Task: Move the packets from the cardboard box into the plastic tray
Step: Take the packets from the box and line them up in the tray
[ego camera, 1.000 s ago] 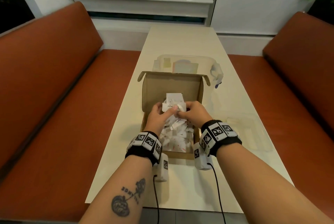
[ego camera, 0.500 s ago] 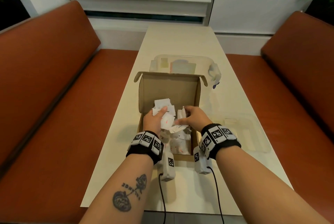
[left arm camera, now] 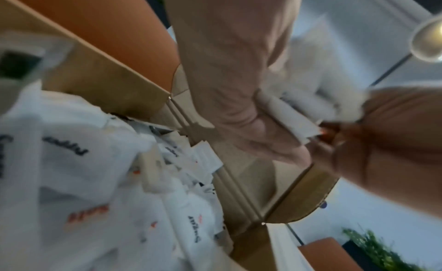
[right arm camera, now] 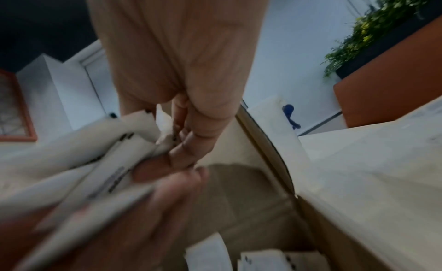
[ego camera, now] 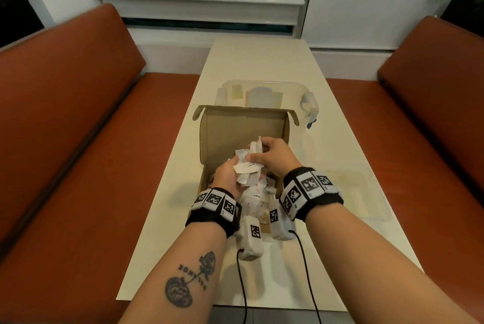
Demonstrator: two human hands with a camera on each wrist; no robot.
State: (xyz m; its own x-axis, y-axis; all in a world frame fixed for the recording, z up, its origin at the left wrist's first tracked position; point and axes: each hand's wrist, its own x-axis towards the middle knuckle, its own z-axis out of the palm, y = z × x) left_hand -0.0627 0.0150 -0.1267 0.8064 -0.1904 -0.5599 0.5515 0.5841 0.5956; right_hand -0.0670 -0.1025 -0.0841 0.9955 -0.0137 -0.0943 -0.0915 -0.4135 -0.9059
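A loose bunch of white packets (ego camera: pixel 247 169) sat lifted above the cardboard box (ego camera: pixel 243 124), with many more still heaped inside. The left hand (ego camera: pixel 227 178) cupped the bunch from below, fingers curled round it; the right hand (ego camera: pixel 269 156) pinched a few at the top. The plastic tray (ego camera: pixel 301 88) waited just behind the box's raised lid. The grip looked untidy — slippery packets could spill on the table (ego camera: pixel 340 166) during the lift over that lid.
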